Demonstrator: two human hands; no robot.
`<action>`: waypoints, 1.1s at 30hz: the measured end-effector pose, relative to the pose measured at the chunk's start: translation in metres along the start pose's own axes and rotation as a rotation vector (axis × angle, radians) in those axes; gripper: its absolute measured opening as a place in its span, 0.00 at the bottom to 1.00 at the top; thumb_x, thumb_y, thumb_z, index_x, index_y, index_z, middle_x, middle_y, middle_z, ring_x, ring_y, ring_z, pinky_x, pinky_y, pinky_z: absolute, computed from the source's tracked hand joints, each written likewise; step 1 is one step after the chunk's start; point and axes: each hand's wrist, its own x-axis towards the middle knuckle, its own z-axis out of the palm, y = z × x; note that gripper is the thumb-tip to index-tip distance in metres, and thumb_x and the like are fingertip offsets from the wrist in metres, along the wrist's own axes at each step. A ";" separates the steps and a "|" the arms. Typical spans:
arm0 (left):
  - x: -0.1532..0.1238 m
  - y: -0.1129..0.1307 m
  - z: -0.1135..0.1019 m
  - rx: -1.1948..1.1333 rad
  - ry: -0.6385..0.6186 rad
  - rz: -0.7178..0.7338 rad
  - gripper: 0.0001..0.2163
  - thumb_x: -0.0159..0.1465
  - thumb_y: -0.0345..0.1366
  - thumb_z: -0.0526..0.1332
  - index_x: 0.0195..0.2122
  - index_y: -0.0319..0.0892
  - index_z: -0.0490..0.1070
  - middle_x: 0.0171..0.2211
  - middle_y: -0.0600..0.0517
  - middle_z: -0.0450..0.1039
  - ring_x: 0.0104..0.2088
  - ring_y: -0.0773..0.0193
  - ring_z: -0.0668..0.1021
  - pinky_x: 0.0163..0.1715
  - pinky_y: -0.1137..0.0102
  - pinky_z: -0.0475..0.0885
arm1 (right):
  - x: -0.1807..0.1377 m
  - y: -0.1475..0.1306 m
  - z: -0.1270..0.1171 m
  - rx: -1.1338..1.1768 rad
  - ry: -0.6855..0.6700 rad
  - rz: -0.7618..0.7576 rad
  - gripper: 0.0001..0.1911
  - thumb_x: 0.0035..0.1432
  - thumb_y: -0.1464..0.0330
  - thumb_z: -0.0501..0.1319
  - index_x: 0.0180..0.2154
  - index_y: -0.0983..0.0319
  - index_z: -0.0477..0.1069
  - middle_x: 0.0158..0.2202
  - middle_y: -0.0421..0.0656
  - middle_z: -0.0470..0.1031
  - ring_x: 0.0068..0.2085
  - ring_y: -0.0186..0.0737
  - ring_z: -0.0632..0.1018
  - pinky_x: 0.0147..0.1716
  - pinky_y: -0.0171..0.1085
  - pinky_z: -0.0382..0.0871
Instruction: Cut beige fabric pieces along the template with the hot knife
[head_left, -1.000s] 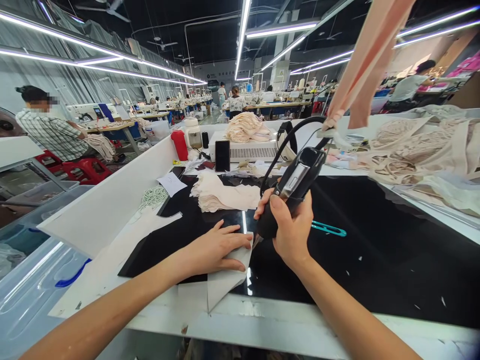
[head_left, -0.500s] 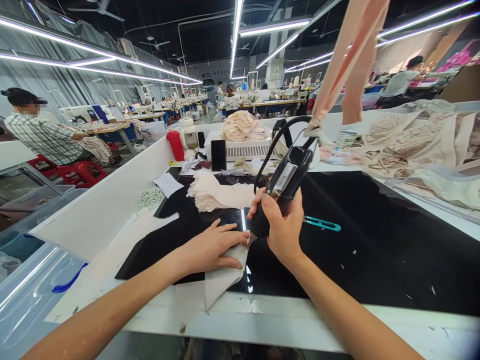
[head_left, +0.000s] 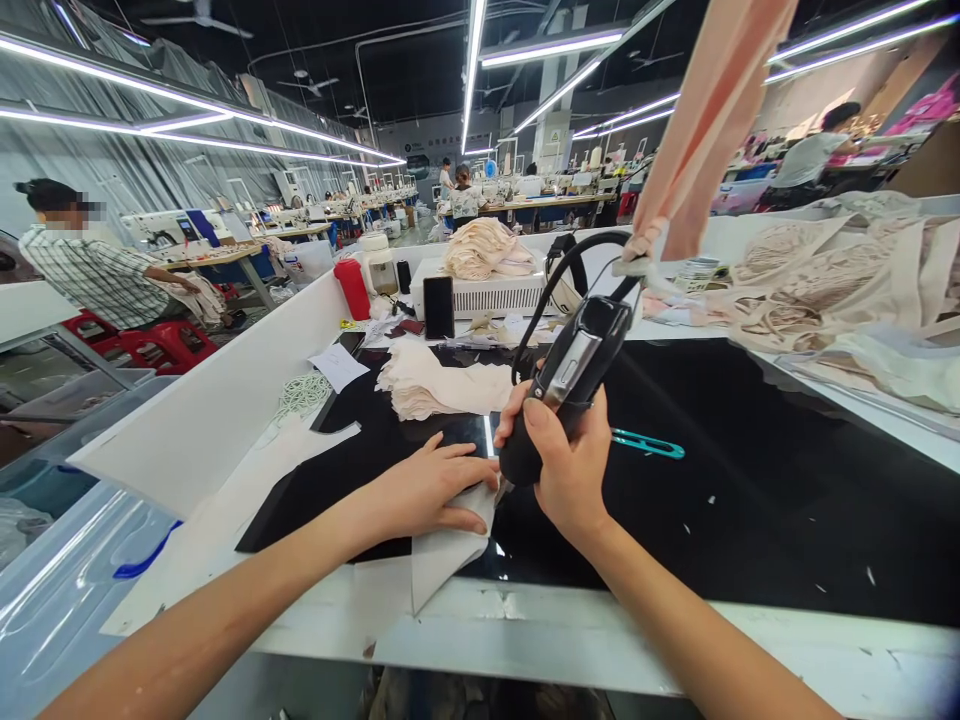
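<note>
My right hand [head_left: 566, 470] is wrapped round a black corded handheld tool [head_left: 566, 370] with a silver lever on its side. The tool slants, its lower end close to my left fingertips; its tip is mostly hidden. My left hand [head_left: 439, 490] lies flat with fingers stretched over a white piece of sheet material [head_left: 450, 560] at the front edge of the table. This piece reaches over the edge of the black work surface [head_left: 712, 520]. Pink fabric strips [head_left: 697, 130] hang from above and are tied at the tool's top.
Beyond my hands lies a pale stack of cut fabric [head_left: 450, 385]. Teal thread snips [head_left: 649, 443] lie to the right, partly behind my right hand. A phone [head_left: 438, 308] stands before a white vented box [head_left: 487, 295]. Beige fabric [head_left: 840, 260] is heaped at right. A person [head_left: 97, 260] sits far left.
The view has shifted slightly. The tool stays by my left fingertips, and the edge of the white piece there looks a little more crumpled. Both hands keep nearly the same places.
</note>
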 end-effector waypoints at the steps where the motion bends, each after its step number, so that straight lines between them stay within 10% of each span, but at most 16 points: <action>1: 0.000 0.001 -0.001 0.003 -0.003 -0.001 0.20 0.65 0.42 0.71 0.56 0.48 0.70 0.64 0.47 0.71 0.72 0.44 0.60 0.69 0.32 0.46 | 0.000 0.000 0.000 -0.013 0.002 0.001 0.14 0.61 0.62 0.70 0.40 0.55 0.65 0.31 0.33 0.76 0.24 0.31 0.76 0.25 0.34 0.76; 33: 0.005 0.010 -0.004 0.080 -0.014 -0.031 0.19 0.63 0.40 0.73 0.53 0.46 0.71 0.59 0.47 0.74 0.65 0.46 0.71 0.67 0.32 0.50 | -0.013 -0.007 0.005 0.016 0.004 0.056 0.15 0.60 0.60 0.70 0.43 0.54 0.67 0.32 0.32 0.76 0.25 0.32 0.76 0.29 0.37 0.77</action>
